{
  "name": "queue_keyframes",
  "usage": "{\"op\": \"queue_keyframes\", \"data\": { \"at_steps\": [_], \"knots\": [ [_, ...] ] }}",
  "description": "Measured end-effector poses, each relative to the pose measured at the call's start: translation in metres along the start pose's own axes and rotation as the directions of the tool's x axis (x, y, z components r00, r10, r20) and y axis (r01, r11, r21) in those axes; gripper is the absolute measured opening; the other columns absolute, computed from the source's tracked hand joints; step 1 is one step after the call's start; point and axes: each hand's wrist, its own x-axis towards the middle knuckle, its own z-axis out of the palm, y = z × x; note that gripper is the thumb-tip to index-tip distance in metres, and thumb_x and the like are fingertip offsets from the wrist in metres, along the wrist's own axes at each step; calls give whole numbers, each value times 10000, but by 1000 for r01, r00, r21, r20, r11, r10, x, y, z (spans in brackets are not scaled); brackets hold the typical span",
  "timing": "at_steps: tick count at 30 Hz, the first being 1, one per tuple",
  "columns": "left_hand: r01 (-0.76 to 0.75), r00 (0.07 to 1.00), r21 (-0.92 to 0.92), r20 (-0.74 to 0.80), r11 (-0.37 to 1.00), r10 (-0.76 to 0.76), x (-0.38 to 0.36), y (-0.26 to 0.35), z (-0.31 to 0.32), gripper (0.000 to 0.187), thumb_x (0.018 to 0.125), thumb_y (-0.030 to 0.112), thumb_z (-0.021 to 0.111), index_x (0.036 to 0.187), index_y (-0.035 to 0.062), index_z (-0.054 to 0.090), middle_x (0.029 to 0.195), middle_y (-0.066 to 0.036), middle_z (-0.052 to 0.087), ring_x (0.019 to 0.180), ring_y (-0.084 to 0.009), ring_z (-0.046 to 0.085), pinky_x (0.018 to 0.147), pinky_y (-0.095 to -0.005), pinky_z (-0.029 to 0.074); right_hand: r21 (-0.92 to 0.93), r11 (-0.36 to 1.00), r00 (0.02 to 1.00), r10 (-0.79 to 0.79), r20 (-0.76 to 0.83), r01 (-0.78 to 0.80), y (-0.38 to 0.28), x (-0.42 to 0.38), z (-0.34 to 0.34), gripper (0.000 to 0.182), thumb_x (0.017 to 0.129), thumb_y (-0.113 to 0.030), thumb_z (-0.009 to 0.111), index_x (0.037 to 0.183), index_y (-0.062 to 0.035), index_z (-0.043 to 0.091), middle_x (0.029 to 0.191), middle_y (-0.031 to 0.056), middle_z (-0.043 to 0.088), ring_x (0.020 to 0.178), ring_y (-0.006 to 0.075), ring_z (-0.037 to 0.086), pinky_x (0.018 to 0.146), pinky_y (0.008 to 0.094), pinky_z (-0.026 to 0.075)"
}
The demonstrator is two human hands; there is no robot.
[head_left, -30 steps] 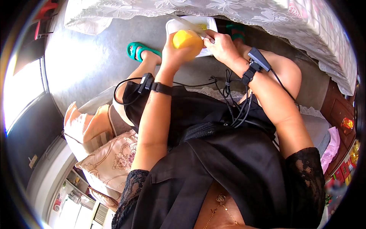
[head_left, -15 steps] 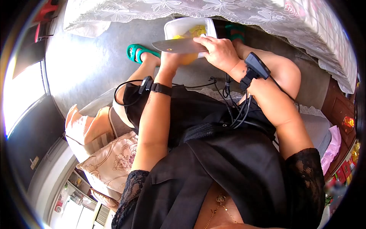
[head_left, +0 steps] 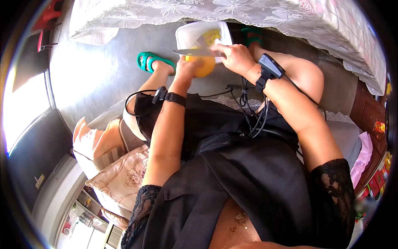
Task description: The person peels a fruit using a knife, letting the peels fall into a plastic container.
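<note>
- Across the far side of the scene: white lace-patterned tablecloth point(head_left: 199, 9) with scalloped hem, hanging over the grey floor point(head_left: 97, 74).
- Near side of that hem, at centre: white rectangular plastic tub point(head_left: 184, 34), open at the top, partly behind the hands and blade.
- Right of centre: right hand point(head_left: 237, 59), fingers closed round the handle end of a long grey metal knife point(head_left: 182, 52); handle mostly hidden by the grip.
- Left of centre: left hand point(head_left: 185, 70), grasping a rounded yellow object point(head_left: 203, 68) from its left side; far fingers not visible.
- Yellow object location: held in the air between the hands, at the near edge of the tub in this view; its outline is slightly blurred.
- Change, against half a second ago: the blade showed its broad face and hid most of the object; now it stands nearly edge-on along the object's far side, and more yellow surface shows on the near side.
- Meaning (judgement): a new blade angle against the piece, work under way. Whether the edge bites or only touches, cannot tell.
- Smallest: thin yellow pieces point(head_left: 212, 36) in the tub's right part; count unclear.
</note>
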Motion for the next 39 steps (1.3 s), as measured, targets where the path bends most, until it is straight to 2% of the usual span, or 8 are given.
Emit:
{"op": "queue_keyframes", "data": {
  "at_steps": [3,5,9,17,28,31,33,39],
  "knots": [
    [-17,999,-66,45,998,20,-4,2,5,530,781,81,765,1274,1,589,1068,-85,682,880,-203,680,726,-326,561,-101,991,996,80,-28,-82,13,-3,12,202,878,-229,653,1059,-186,731,828,148,732,759,337,725,676,446,588],
    [-95,982,-176,143,980,121,-4,3,3,524,783,68,757,1274,2,586,1072,-90,679,884,-207,683,721,-329,568,-186,950,959,271,87,-252,41,-6,16,193,893,-227,620,1029,-184,750,813,162,726,759,354,721,674,467,584],
    [-74,997,-71,14,995,75,2,1,-1,519,794,38,739,1282,9,565,1080,-103,677,939,-232,687,738,-350,586,-38,959,959,281,-40,-282,31,1,9,203,890,-219,624,1032,-153,755,815,181,718,761,376,713,702,494,576],
    [18,999,-190,46,982,-10,4,-4,-2,568,809,101,740,1340,69,540,1154,-100,654,966,-248,688,717,-385,589,-5,1000,994,-27,-102,27,-19,0,-11,342,817,-151,731,1156,-180,688,964,147,734,823,354,711,765,426,594],
    [90,987,-324,158,942,-40,-10,9,6,513,793,24,609,1301,48,551,1155,-92,635,1046,-282,654,814,-441,585,19,997,995,79,-55,-78,-8,2,-3,333,836,-173,709,1168,-185,685,895,168,729,809,360,710,738,457,586],
    [52,990,-274,141,960,-13,-8,6,4,533,793,24,616,1320,40,536,1159,-97,639,1063,-280,651,851,-434,578,-74,979,982,189,9,-188,18,-1,8,249,883,-189,640,1119,-183,719,821,178,720,781,361,713,714,469,583],
    [-71,976,-269,179,961,123,-1,8,2,541,806,31,663,1332,36,537,1160,-112,652,1019,-257,664,836,-398,574,-158,945,955,294,34,-285,47,-6,26,225,898,-222,617,1084,-194,740,819,159,728,766,343,724,703,464,587],
    [-75,990,-212,105,974,99,-4,8,-2,605,780,20,694,1358,32,515,1158,-96,651,1003,-224,664,887,-350,545,9,995,992,98,-78,-98,-7,6,-13,245,872,-194,688,1114,-166,716,896,152,734,808,364,709,740,442,584]
  ]
}}
